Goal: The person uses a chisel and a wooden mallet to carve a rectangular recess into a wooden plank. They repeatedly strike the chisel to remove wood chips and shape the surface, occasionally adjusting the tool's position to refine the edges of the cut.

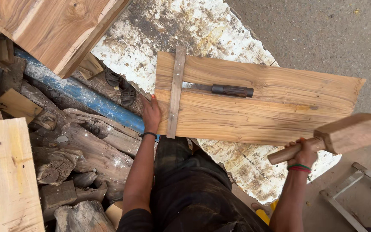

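**Mallet up, plank pinned, chisel parked in the middle**

Wide plank (258, 107) lying flat across a rusty, paint-flaked metal sheet (181, 25), running from about the centre out to the right. Thin wooden strip (176, 92) set crosswise near its left end. Chisel (226, 90) with a dark handle resting on top of the plank, just right of that strip, blade pointing left toward it, not touched by either hand.

Left hand (150, 114) reaching forward, arm nearly straight, black band at the wrist. Pressed against the plank's left edge right beside the strip, fingers fairly flat and spread rather than curled, not gripping anything, just bearing on the wood.

Right hand (304, 154) down at the near right, well clear of the chisel, just off the plank's near edge. Fist wrapped tight round the round handle of a wooden mallet (351, 133), block head sticking out to the right and raised above the plank's right end. Red and green threads at that wrist.

Off to the left: heap of logs (86, 146), a blue pipe (82, 96), a pale board (13, 172), a pair of dark sandals (121, 86). Dark trousers in the foreground
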